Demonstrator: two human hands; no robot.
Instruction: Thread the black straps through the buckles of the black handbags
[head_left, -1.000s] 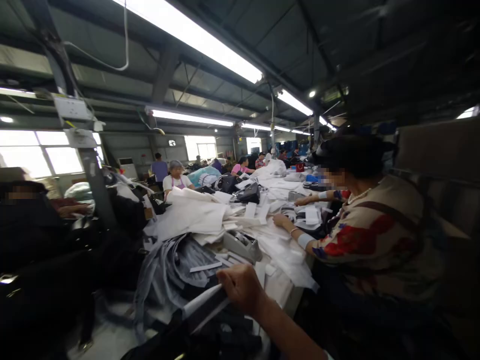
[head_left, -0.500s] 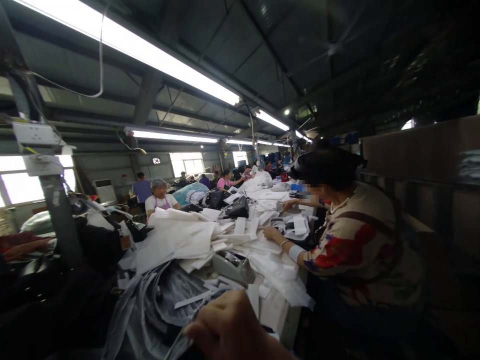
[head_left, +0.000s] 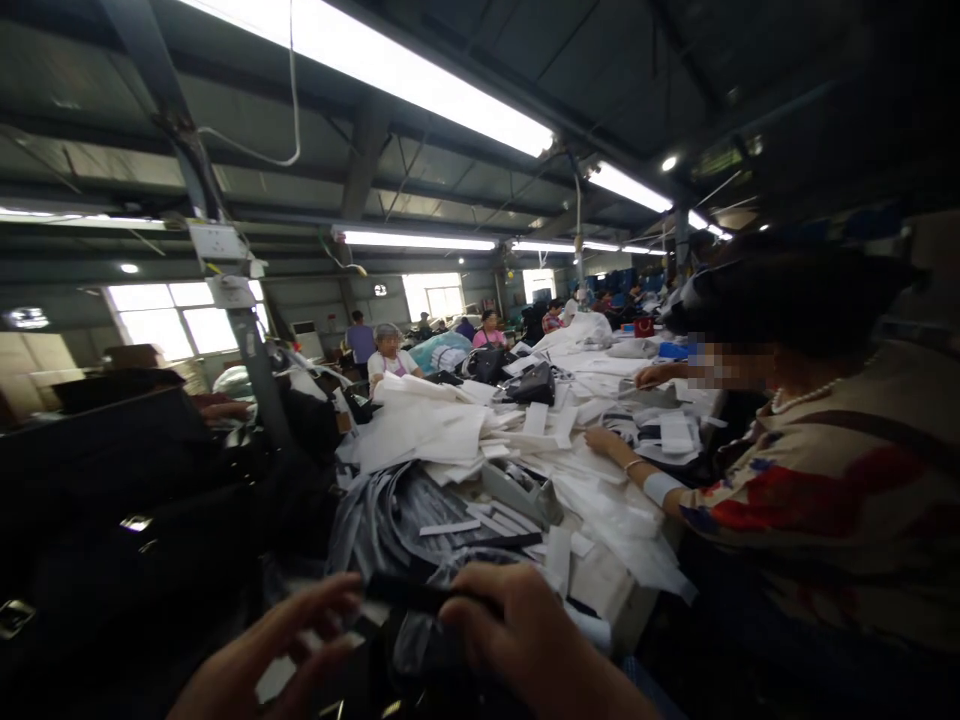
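My right hand (head_left: 525, 625) is closed around one end of a dark strap (head_left: 409, 592), low in the centre of the view. The strap stretches leftward, and its far end comes close to the fingertips of my left hand (head_left: 289, 640). The left fingers are apart and curved; whether they touch the strap I cannot tell. Just beyond the hands, a coil of dark straps in clear plastic (head_left: 386, 515) lies on the table. To its right stands a grey tape dispenser (head_left: 521, 490).
White sheets (head_left: 427, 425) and paper strips are heaped along the table. Dark bags (head_left: 150, 520) crowd the left side. Close on the right a co-worker (head_left: 810, 480) reaches over the table. A metal post (head_left: 259, 380) rises at left, and other people sit farther back.
The view has swung left, so the scene sits farther right. My left hand has come into view, and the dark strap now shows in my right hand.
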